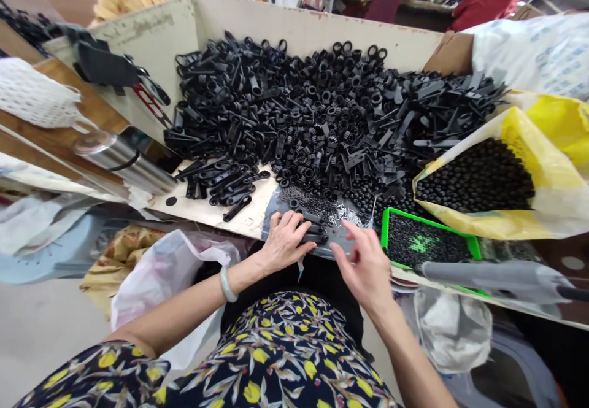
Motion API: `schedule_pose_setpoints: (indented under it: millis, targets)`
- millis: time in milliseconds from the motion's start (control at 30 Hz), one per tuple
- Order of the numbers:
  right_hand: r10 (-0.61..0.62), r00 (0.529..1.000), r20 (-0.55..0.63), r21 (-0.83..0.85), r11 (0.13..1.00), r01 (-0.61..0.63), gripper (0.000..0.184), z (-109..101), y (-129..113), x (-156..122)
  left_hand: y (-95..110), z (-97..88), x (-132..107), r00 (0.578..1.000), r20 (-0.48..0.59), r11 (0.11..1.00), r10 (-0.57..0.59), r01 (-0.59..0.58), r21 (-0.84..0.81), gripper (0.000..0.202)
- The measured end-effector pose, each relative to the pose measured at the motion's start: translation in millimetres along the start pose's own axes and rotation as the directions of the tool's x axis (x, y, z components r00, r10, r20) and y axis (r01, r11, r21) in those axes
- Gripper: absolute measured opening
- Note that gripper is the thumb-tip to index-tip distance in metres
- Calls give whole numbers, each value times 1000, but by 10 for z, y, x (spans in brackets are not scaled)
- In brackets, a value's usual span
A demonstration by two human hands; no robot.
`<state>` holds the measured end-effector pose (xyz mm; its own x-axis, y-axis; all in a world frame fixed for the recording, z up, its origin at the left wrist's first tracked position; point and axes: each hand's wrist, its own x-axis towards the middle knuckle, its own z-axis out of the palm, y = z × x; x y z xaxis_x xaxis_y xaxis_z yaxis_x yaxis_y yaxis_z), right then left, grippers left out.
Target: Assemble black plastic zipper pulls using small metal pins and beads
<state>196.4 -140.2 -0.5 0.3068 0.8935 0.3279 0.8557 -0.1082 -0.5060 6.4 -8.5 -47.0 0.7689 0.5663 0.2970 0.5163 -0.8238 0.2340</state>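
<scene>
My left hand [286, 237], with a pale bangle at the wrist, is curled over several long black plastic parts [314, 227] at the front edge of the bench. Its fingers hold them side by side on a grey mat [271, 208]; the palm hides their left ends. To the right, my right hand [365, 264] is open, thumb and forefinger apart. Its forefinger reaches to the edge of a small heap of silver pins [346, 213]. Just beyond that hand stands a thin, pointed tool [372, 210]. Small dark pieces [308, 198] are spread behind the left hand.
A large heap of black plastic parts [322, 101] lies against the board walls. Finished-looking long parts [230, 184] lie left, near a steel flask [129, 159]. Rightward are a green tray [427, 236], a grey powered screwdriver-like tool [488, 279] and a yellow bag [552, 181].
</scene>
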Motion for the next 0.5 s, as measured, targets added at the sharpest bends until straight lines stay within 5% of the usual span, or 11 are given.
schedule_pose_setpoints:
  millis: [133, 267, 500]
  targets:
    - [49, 986, 161, -237, 971, -9, 51, 463, -131, 312, -19, -36, -52, 992, -101, 994, -76, 68, -83, 48]
    - [41, 986, 162, -343, 939, 18, 36, 703, -111, 406, -296, -148, 101, 943, -218, 958, -252, 211, -195, 23]
    - [-188, 975, 117, -304, 928, 215, 30, 724, 48, 515, -735, -146, 642, 987, 142, 979, -70, 95, -182, 21]
